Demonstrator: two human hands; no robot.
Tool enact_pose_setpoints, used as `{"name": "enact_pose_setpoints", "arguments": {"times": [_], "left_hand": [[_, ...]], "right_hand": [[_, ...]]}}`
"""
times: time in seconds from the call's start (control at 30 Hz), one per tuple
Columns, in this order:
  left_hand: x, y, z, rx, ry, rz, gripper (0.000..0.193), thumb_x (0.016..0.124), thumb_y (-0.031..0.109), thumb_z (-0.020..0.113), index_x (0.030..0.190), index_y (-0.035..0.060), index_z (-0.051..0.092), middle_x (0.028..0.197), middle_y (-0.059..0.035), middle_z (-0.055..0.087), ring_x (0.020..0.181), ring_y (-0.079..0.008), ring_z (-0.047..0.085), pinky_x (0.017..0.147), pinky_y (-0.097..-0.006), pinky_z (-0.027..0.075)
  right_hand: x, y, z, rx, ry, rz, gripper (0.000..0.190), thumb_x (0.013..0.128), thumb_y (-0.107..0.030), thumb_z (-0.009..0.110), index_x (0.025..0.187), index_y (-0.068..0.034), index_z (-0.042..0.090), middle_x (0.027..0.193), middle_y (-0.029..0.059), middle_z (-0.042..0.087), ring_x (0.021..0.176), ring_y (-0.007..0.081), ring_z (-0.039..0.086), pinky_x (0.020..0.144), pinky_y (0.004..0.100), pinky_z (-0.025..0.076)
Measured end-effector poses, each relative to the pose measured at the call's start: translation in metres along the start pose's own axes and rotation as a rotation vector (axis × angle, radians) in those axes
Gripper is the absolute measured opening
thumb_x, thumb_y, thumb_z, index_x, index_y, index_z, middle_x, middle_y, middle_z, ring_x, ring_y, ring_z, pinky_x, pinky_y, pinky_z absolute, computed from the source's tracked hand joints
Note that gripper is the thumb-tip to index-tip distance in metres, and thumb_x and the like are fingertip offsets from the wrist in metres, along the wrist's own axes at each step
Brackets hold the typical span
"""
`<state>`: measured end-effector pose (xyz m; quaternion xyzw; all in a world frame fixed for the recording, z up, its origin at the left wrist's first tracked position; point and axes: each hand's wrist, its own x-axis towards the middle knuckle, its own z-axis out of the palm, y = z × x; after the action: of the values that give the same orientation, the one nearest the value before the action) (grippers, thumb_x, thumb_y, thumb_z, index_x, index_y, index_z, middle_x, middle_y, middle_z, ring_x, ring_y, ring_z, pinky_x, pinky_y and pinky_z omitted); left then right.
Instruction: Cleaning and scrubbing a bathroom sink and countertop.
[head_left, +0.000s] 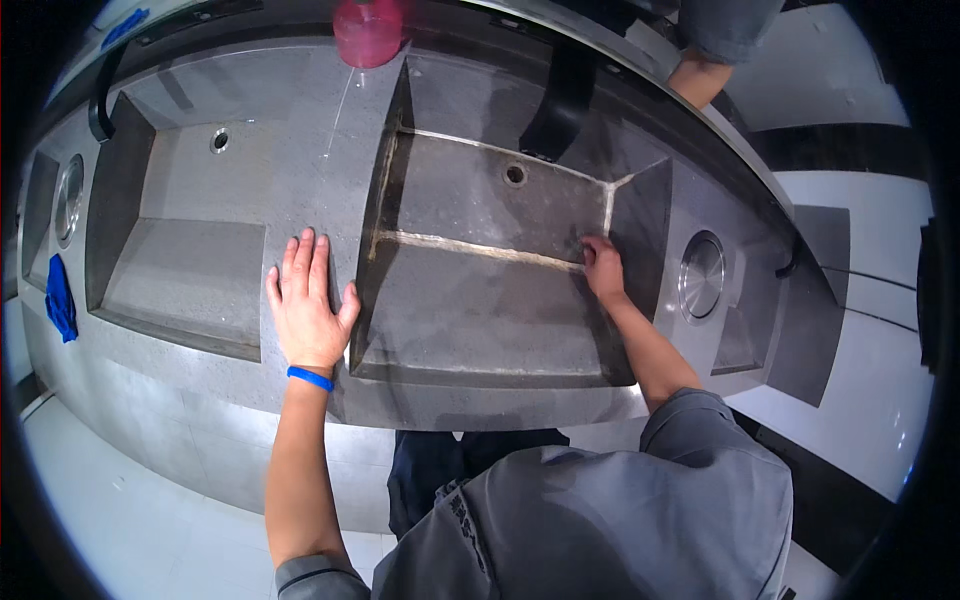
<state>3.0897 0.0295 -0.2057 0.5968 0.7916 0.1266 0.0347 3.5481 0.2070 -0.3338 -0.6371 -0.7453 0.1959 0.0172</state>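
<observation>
My left hand (306, 304) lies flat, fingers spread, on the grey stone counter (300, 187) between two sunken basins, a blue band round its wrist. My right hand (602, 262) reaches into the right basin (480, 315), its fingertips bent together at the right end of a pale, rough seam (480, 251) across the basin floor. Whether something small is between those fingers cannot be made out. Behind them is a round drain hole (514, 175), with pale lines along the basin's inner edges. A black faucet (555, 112) hangs over the rear of this basin.
A pink translucent container (367, 34) stands at the counter's back. The left basin (187, 277) has its own drain and a black faucet (101, 105). A blue cloth (60, 298) lies at far left. Round metal lids (702, 276) are set in the counter. A mirror edge runs behind.
</observation>
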Motion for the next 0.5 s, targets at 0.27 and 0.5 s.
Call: {"name": "enact_pose_setpoints", "arguments": {"times": [0.27, 0.5], "left_hand": [[0.007, 0.003, 0.0, -0.024, -0.012, 0.0, 0.066, 0.08, 0.025, 0.061, 0.141, 0.0108, 0.044, 0.15, -0.0081, 0.04, 0.139, -0.0277, 0.034, 0.112, -0.0512, 0.023], [0.006, 0.002, -0.001, -0.007, 0.003, 0.012, 0.066, 0.077, 0.03, 0.064, 0.138, 0.0092, 0.048, 0.147, -0.0089, 0.043, 0.136, -0.0293, 0.038, 0.108, -0.0529, 0.027]], "right_hand": [[0.063, -0.139, 0.144, 0.267, 0.404, -0.368, 0.027, 0.081, 0.001, 0.052, 0.105, -0.006, 0.062, 0.112, 0.0116, 0.058, 0.108, 0.0281, 0.054, 0.093, 0.0384, 0.046], [0.138, -0.294, 0.09, 0.508, 0.448, -0.566, 0.017, 0.074, 0.001, 0.059, 0.089, -0.007, 0.06, 0.106, 0.0103, 0.058, 0.101, 0.0322, 0.056, 0.081, 0.0414, 0.051]]}}
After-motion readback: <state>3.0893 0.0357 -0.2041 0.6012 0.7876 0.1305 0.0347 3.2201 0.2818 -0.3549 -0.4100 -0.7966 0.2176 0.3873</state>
